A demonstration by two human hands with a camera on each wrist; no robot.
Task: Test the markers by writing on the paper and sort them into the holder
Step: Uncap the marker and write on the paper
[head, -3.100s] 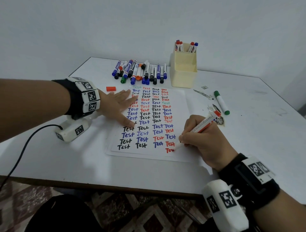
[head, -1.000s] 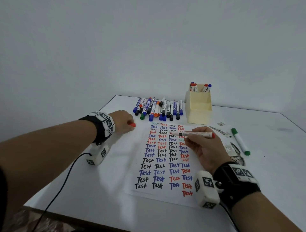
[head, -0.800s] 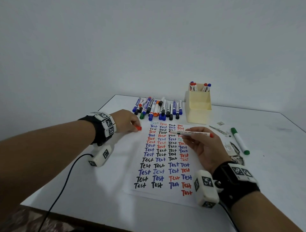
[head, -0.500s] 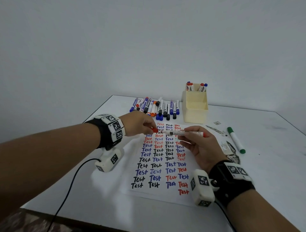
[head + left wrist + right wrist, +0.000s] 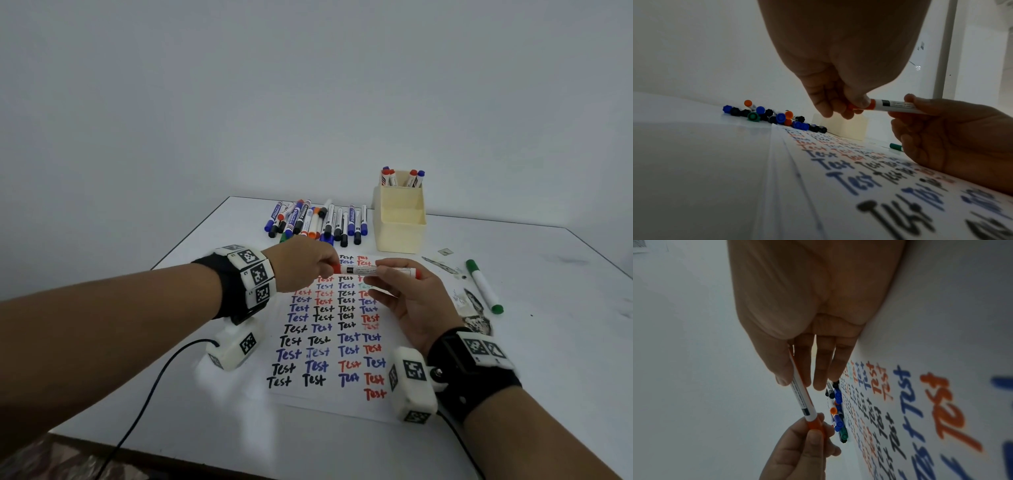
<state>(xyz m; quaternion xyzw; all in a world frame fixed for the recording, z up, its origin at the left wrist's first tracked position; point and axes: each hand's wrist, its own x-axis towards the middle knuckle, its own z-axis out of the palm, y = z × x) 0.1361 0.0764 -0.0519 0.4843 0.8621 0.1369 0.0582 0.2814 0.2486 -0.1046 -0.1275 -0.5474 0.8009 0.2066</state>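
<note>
Above the top of the paper [image 5: 325, 404], my right hand [image 5: 387, 274] holds a red marker [image 5: 394, 271] level by its white barrel. My left hand [image 5: 327, 269] pinches the red cap [image 5: 336, 269], which sits over the marker's left end. The left wrist view shows the cap [image 5: 871, 104] meeting the barrel [image 5: 898, 105] between my fingertips. In the right wrist view, thumb and fingers clamp the marker [image 5: 801, 395], with the cap [image 5: 815, 425] in the other hand's pinch. The paper carries columns of "Test" in black, blue and red. A cream holder [image 5: 399, 222] with a few markers stands behind.
A pile of capped markers [image 5: 315, 221] lies at the back of the table, left of the holder. A green marker [image 5: 483, 286] and some paper scraps [image 5: 476, 318] lie to the right of the sheet. A black cable [image 5: 147, 390] runs off the front left edge.
My right hand stopped writing and lifted the red marker level above the paper. My left hand picked the red cap from the table on the left and brought it onto the marker's end.
</note>
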